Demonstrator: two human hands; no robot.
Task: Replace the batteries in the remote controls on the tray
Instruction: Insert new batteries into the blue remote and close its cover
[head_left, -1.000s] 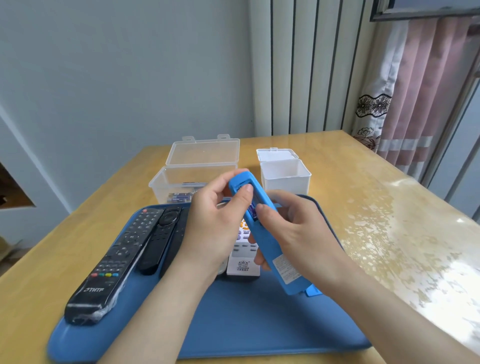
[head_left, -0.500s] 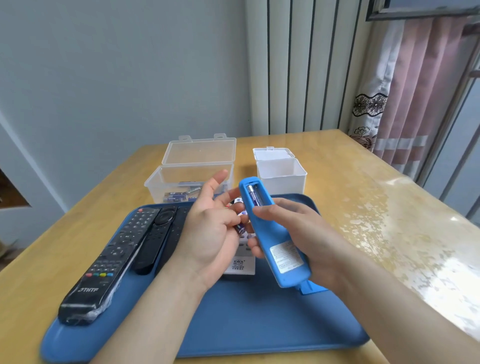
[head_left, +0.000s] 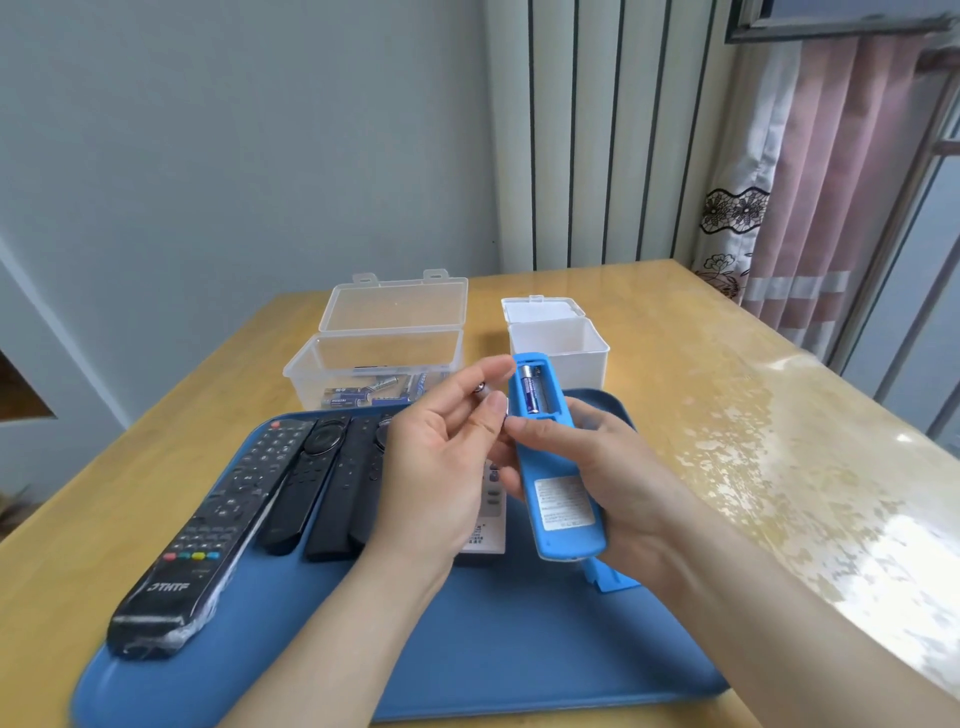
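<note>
My right hand (head_left: 587, 467) holds a blue remote (head_left: 558, 483) back side up above the blue tray (head_left: 467, 660). Its battery bay is uncovered, with one blue battery (head_left: 530, 394) inside and the slot beside it empty. My left hand (head_left: 441, 462) pinches a second battery (head_left: 485, 395) just left of the bay. The blue battery cover (head_left: 610, 578) lies on the tray under my right wrist. Several black remotes (head_left: 208, 525) lie side by side on the tray's left half. A white remote (head_left: 488, 525) lies partly hidden beneath my hands.
Behind the tray stands a clear plastic box (head_left: 374, 358), lid up, with several blue batteries (head_left: 374, 396) in it. To its right is a white box (head_left: 558, 348), also lid up. The wooden table (head_left: 727, 415) reaches a curtain at the right.
My left hand has come off the blue remote's top, and it now pinches a battery beside the bay. The remote has tilted so the bay shows one battery.
</note>
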